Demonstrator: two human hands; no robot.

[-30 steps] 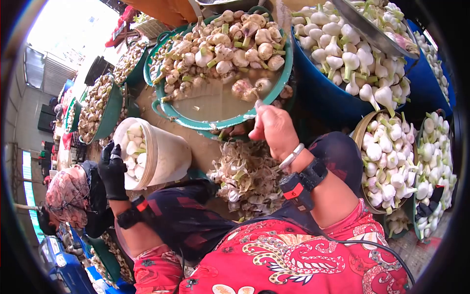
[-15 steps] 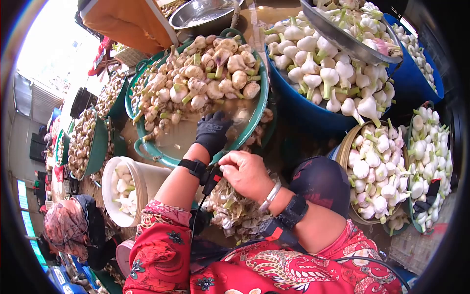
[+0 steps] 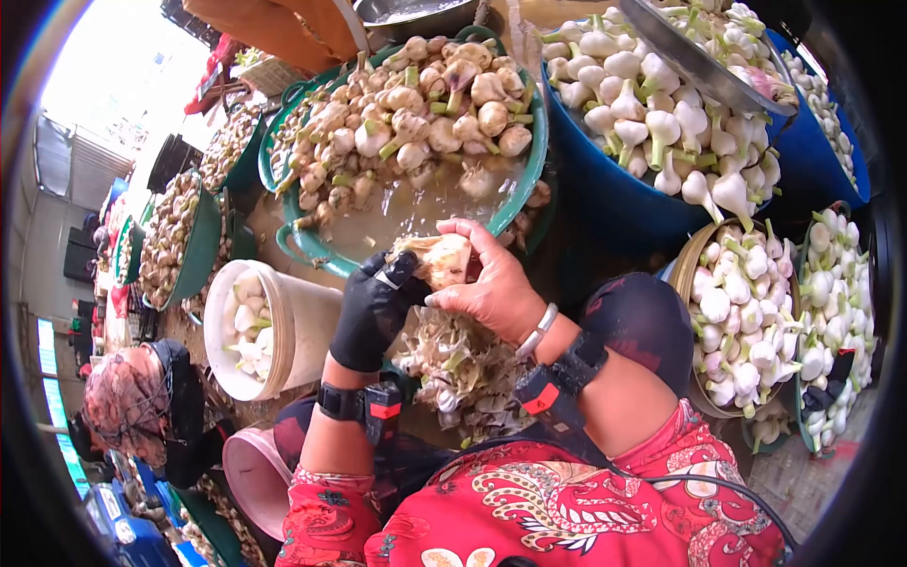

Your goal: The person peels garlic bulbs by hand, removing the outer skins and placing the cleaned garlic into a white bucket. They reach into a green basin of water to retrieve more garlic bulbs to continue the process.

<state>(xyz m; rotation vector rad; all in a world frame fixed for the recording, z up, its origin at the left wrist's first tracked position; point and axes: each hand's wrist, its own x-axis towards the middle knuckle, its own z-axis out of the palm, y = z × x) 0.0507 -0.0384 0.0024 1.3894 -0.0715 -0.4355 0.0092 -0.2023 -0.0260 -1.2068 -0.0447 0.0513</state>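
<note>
Between my two hands is a brownish, unpeeled garlic bulb [image 3: 442,260], held over the near rim of a green tub [image 3: 529,194]. My left hand [image 3: 378,307], in a black glove, grips the bulb's left side, with something small and light-coloured at its fingers. Bare, my right hand [image 3: 491,288] closes round the bulb's right side with thumb and fingers. Dirty garlic bulbs [image 3: 411,123] are heaped in the tub above murky water [image 3: 425,203]. Below my hands lies a pile of peeled-off skins and stalks [image 3: 458,364].
Whitish garlic fills a blue tub [image 3: 605,203], with a metal basin [image 3: 699,66] on top, and a round bucket [image 3: 685,274] at right. A white bucket [image 3: 307,326] and a pink bucket [image 3: 250,472] stand at left. Another person's covered head [image 3: 128,402] is at lower left.
My left hand has come back from the tub's water towards me, now with a garlic bulb. My right hand has met it and closed on the bulb. The view has shifted slightly.
</note>
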